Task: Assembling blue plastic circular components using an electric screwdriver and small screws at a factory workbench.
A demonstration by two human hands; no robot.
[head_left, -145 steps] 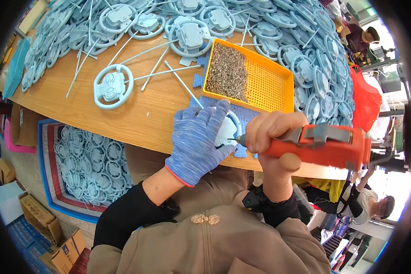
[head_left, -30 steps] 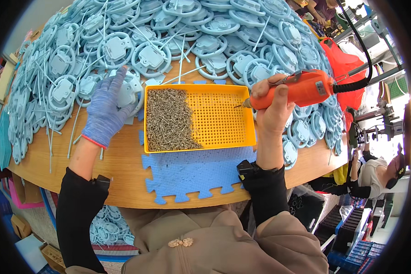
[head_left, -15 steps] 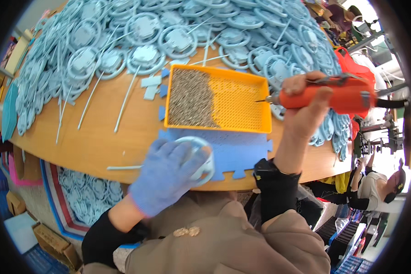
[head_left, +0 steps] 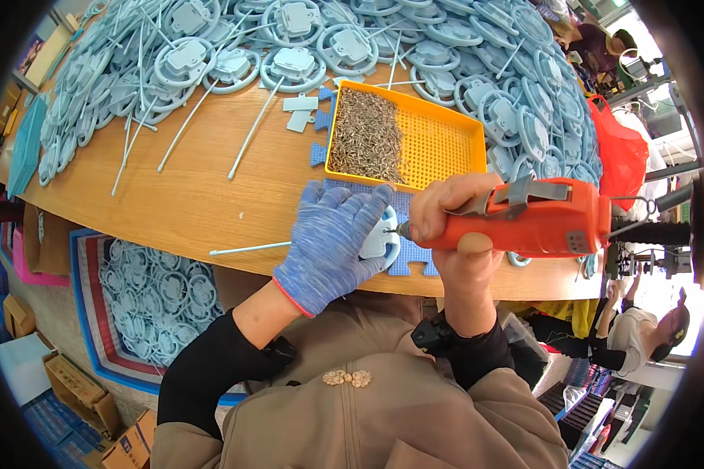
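My left hand [head_left: 332, 246], in a blue knit glove, presses down on a pale blue round plastic part [head_left: 382, 240] that lies on a blue foam mat [head_left: 407, 254] at the table's near edge. My right hand [head_left: 454, 227], bare, grips an orange electric screwdriver [head_left: 536, 220] held sideways, its tip against the part. Just beyond the hands sits a yellow tray [head_left: 446, 144] with a heap of small screws [head_left: 365, 137] in its left half.
A large pile of pale blue round parts [head_left: 352, 39] with thin white rods covers the far side of the wooden table [head_left: 188, 195]. A crate of the same parts [head_left: 160, 301] stands on the floor at left. A red bag [head_left: 619, 148] hangs at right; another person [head_left: 641, 336] sits lower right.
My left hand reached to the pile, took a round part and brought it to the foam mat. My right hand moved the screwdriver from above the tray down to the part.
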